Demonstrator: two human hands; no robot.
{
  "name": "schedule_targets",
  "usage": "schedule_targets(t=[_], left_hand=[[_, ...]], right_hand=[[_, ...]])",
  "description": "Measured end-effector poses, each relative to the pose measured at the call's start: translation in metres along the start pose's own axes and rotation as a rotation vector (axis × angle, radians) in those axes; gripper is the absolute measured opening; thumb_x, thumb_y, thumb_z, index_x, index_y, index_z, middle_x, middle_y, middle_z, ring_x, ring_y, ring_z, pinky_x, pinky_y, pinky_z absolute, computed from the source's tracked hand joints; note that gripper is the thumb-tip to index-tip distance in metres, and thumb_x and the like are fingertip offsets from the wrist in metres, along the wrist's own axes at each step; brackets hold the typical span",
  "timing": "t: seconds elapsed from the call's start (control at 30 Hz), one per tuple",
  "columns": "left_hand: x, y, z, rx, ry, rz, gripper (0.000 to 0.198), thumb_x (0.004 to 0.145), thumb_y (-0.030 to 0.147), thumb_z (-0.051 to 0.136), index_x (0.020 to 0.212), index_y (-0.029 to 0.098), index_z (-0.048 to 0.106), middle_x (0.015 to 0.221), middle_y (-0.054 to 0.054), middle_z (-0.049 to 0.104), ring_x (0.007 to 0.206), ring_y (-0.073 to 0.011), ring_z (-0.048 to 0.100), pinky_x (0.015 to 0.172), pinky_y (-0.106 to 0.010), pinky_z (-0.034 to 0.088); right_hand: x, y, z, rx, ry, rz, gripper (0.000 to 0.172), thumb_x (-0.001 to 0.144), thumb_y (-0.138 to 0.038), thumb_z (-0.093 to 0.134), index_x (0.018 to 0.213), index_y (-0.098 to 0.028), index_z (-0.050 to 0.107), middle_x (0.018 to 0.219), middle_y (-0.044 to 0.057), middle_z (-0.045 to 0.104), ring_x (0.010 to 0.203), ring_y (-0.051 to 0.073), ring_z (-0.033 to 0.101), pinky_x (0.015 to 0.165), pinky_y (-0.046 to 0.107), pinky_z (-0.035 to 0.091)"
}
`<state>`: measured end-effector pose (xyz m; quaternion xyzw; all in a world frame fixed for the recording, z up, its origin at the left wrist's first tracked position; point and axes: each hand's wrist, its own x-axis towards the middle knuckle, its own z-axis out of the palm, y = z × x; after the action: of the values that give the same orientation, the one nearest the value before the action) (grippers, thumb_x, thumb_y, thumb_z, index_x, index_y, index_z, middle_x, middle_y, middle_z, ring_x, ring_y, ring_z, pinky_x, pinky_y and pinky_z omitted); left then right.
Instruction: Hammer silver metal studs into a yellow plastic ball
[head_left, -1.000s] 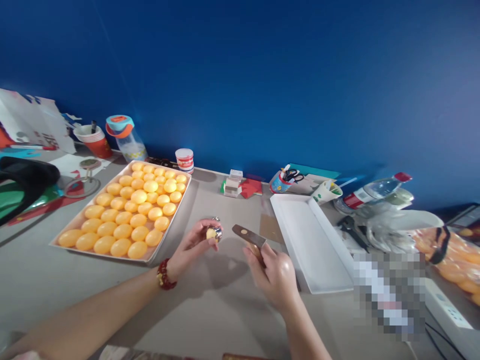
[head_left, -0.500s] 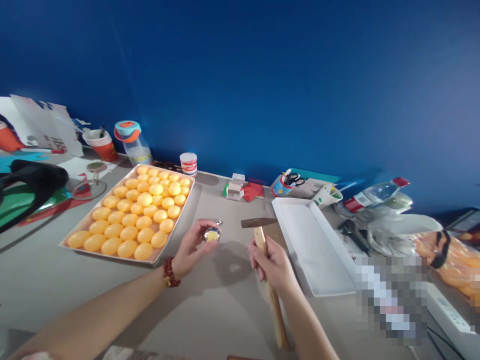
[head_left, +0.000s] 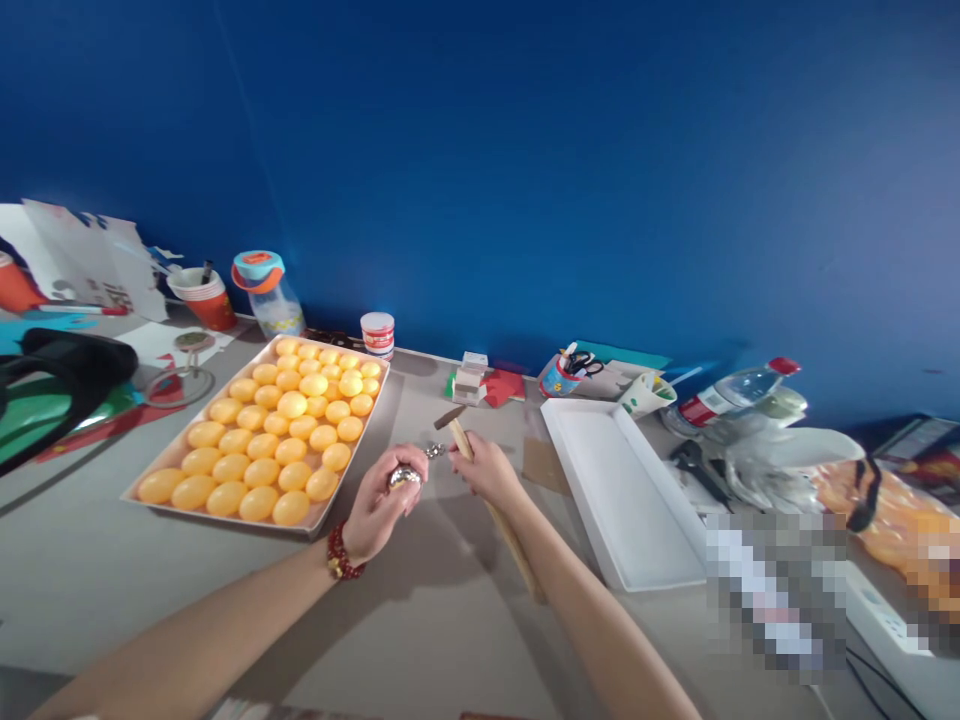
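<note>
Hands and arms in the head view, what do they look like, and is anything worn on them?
Both the left hand and the right hand are ungloved, with five-fingered human shapes. A dark red beaded bracelet with gold-coloured accents circles the left wrist; nothing shows on the right. No sleeves cover the visible forearms.

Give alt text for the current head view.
A person's left hand holds a shiny round object and the right hand a wooden-handled hammer above a gray table. A tray of orange balls lies to the left, a white tray to the right.
</note>
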<state>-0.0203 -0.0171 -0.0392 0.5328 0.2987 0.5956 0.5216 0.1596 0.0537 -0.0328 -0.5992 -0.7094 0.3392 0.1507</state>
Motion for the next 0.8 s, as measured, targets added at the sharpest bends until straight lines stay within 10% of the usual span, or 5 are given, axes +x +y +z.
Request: schedule_targets(t=[0.37,0.8], left_hand=[[-0.003,-0.004,0.0,-0.145,-0.101,-0.072,0.013,0.087,0.029,0.056,0.088,0.016,0.053,0.084,-0.001,0.05,0.05,-0.0043,0.04,0.046,-0.02,0.03],[-0.005,-0.004,-0.002,-0.163,-0.195,-0.023,0.022,0.084,0.035,0.059,0.097,0.016,0.057,0.091,-0.005,0.05,0.055,-0.0068,0.045,0.051,-0.023,0.037]], right_hand=[[0.017,-0.003,0.011,-0.298,0.022,-0.027,0.022,0.086,-0.02,0.05,0.104,-0.021,0.062,0.1,0.007,0.069,0.088,0.022,0.063,0.066,0.026,0.037],[0.02,-0.008,0.003,-0.162,0.009,-0.006,0.01,0.084,-0.021,0.054,0.088,-0.019,0.063,0.082,0.003,0.069,0.061,0.015,0.061,0.056,0.023,0.036]])
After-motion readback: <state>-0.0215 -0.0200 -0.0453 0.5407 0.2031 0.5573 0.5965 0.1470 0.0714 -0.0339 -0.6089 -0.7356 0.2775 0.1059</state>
